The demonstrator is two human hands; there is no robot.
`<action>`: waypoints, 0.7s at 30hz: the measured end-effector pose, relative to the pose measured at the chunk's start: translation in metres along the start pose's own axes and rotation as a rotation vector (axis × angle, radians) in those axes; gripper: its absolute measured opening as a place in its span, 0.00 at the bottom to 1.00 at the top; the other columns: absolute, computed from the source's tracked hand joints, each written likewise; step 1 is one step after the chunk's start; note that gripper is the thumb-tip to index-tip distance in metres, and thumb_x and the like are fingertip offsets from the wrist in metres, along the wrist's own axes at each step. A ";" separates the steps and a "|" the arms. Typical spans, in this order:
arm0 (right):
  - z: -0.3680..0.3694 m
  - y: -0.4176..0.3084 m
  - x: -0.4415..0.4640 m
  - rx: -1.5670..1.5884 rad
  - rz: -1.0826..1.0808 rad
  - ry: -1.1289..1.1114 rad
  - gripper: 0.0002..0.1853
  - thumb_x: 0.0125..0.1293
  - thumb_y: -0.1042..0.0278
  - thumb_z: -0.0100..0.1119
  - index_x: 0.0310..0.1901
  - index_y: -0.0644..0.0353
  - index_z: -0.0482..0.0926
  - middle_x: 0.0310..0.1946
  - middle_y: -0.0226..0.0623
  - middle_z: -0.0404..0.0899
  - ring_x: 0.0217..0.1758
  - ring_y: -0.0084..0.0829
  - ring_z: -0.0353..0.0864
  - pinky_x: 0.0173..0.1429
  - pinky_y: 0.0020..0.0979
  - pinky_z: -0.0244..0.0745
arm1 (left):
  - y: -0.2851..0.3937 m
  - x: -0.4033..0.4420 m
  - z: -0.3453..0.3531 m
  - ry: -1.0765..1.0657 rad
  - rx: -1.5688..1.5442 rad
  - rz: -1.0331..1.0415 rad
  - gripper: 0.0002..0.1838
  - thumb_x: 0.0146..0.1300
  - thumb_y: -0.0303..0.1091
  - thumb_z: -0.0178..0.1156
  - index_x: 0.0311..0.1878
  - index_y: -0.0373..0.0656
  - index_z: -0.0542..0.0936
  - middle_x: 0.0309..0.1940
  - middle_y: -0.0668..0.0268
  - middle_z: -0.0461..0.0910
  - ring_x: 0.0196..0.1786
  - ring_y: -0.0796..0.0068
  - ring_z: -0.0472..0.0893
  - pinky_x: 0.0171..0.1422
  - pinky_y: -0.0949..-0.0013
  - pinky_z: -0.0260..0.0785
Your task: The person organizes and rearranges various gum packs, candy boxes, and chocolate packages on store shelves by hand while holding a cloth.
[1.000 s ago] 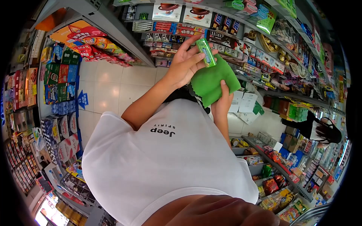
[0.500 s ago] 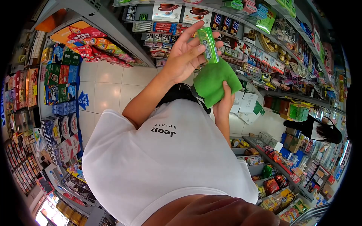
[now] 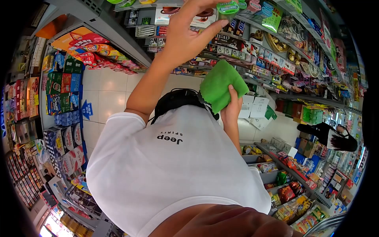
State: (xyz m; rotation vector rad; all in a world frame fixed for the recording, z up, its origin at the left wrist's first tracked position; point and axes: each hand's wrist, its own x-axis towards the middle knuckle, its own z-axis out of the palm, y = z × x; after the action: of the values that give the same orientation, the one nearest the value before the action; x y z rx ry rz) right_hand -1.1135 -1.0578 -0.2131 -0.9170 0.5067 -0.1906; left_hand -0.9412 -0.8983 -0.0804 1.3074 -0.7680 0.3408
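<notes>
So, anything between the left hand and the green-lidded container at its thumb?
Nothing visible between the left hand and the green-lidded container; the thumb is right at it, the fingers partly out of frame. The green cloth in the right hand sits apart.

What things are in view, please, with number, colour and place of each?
Lidded container: one, green lid, top centre
Cloth: one, green, upper centre
Shelving: several, grey, left, ahead, right
Packaged goods: many, mixed colours, on the shelving
Carton: at least one, white, right of the cloth
Arrow sign: one, blue, left
Floor tiles: several, pale, left
Other person: one, black and white, far right
Shirt: one, white, lower centre
Left hand: one, bare, at the container
Right hand: one, bare, holding the cloth
</notes>
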 end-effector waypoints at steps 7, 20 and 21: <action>-0.002 -0.001 -0.003 -0.015 -0.012 0.027 0.25 0.76 0.67 0.56 0.70 0.67 0.67 0.65 0.43 0.74 0.66 0.38 0.77 0.67 0.40 0.75 | -0.015 0.029 0.004 0.137 0.553 0.384 0.27 0.55 0.12 0.65 0.60 0.40 0.77 0.57 0.54 0.84 0.57 0.54 0.84 0.59 0.62 0.77; -0.007 0.004 -0.001 -0.015 -0.028 0.039 0.25 0.75 0.67 0.58 0.69 0.66 0.69 0.63 0.43 0.75 0.65 0.38 0.77 0.67 0.41 0.76 | -0.035 0.040 0.024 0.262 0.553 0.411 0.20 0.63 0.14 0.61 0.58 0.38 0.76 0.60 0.48 0.80 0.59 0.50 0.83 0.59 0.59 0.77; -0.007 0.005 -0.001 -0.017 -0.024 0.030 0.25 0.75 0.67 0.58 0.69 0.67 0.69 0.63 0.43 0.75 0.65 0.39 0.77 0.67 0.41 0.76 | -0.035 0.040 0.026 0.281 0.546 0.431 0.20 0.63 0.13 0.61 0.58 0.39 0.76 0.59 0.49 0.80 0.59 0.49 0.83 0.59 0.59 0.77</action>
State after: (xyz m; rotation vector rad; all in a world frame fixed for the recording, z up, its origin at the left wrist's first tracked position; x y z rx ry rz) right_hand -1.1178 -1.0597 -0.2201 -0.9382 0.5261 -0.2229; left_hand -0.8989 -0.9396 -0.0778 1.5456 -0.7379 1.1181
